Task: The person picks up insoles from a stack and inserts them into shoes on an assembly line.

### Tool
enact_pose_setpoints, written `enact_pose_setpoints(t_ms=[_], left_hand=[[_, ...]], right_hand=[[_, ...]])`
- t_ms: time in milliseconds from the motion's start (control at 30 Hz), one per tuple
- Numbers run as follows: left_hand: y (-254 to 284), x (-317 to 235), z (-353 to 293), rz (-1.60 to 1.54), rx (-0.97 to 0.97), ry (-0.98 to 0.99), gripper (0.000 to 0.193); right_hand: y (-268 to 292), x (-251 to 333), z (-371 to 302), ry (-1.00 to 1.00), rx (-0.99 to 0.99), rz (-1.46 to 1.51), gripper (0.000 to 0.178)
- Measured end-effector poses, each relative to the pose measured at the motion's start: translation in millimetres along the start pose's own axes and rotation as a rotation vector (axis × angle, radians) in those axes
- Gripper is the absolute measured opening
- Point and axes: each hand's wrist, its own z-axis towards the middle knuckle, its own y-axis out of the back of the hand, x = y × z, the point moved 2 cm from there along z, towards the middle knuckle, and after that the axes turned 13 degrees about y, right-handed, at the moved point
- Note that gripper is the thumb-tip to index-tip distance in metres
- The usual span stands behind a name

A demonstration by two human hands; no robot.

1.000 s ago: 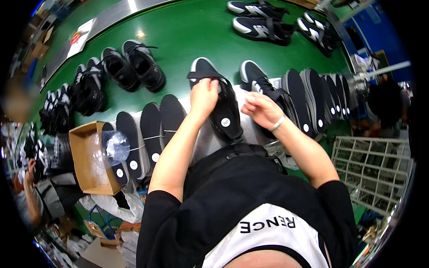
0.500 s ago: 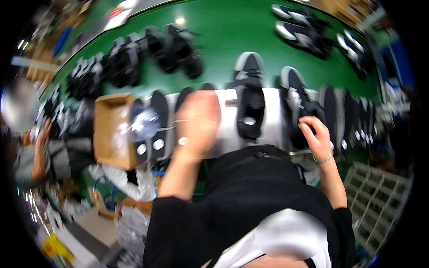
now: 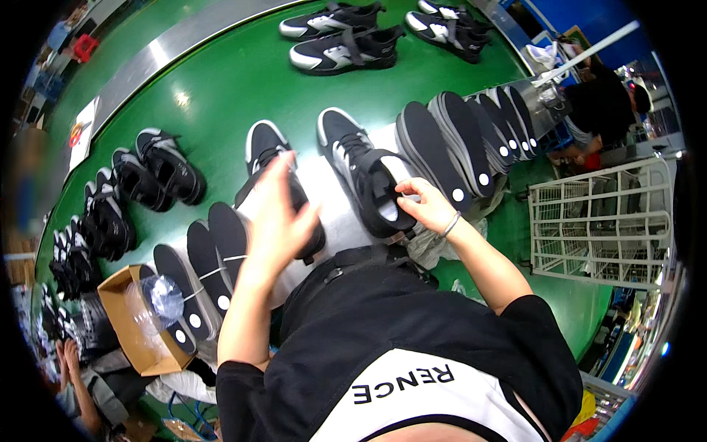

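Observation:
Two black-and-grey sneakers stand side by side, toes pointing away from me. Over the left sneaker (image 3: 266, 140) hovers my left hand (image 3: 274, 221), blurred, its fingers spread and nothing seen in it; it hides much of that shoe's opening. My right hand (image 3: 428, 205) is at the heel opening of the right sneaker (image 3: 353, 162), thumb and forefinger pinched on its collar edge. A pale patch shows inside that shoe near the heel. Black insoles (image 3: 228, 239) with round white labels lie left of my left hand, some bound with white bands. More insole stacks (image 3: 431, 151) lie right of the right sneaker.
An open cardboard box (image 3: 121, 309) with clear plastic stands at the left. More sneakers (image 3: 171, 166) line the green tabletop (image 3: 228, 81) at left, and other pairs (image 3: 342, 48) lie at the back. A white wire rack (image 3: 600, 221) is at right. Other people work at both sides.
My view has turned to the right. My left hand has moved from over the insoles to the left sneaker. My right hand has stayed by the right sneaker, its fingers now at the collar.

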Motion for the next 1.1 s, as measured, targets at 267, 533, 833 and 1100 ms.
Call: enact_pose_setpoints(t_ms=[267, 533, 833, 1100], left_hand=[[-115.9, -19.6, 39.6, 0.272, 0.398, -0.093, 0.101], [-104.5, -11.3, 41.4, 0.135, 0.213, -0.046, 0.042], [-113.2, -8.9, 49.1, 0.014, 0.172, -0.164, 0.025], [-118.6, 14.1, 67.7, -0.315, 0.132, 0.301, 0.025]], right_hand=[[119.3, -71.7, 25.8, -0.202, -0.432, -0.838, 0.036], [141.1, -115.1, 32.9, -0.521, -0.268, -0.875, 0.051], [162.6, -90.9, 31.0, -0.402, -0.278, -0.893, 0.058], [104.1, 73.4, -1.4, 0.067, 0.212, 0.231, 0.020]])
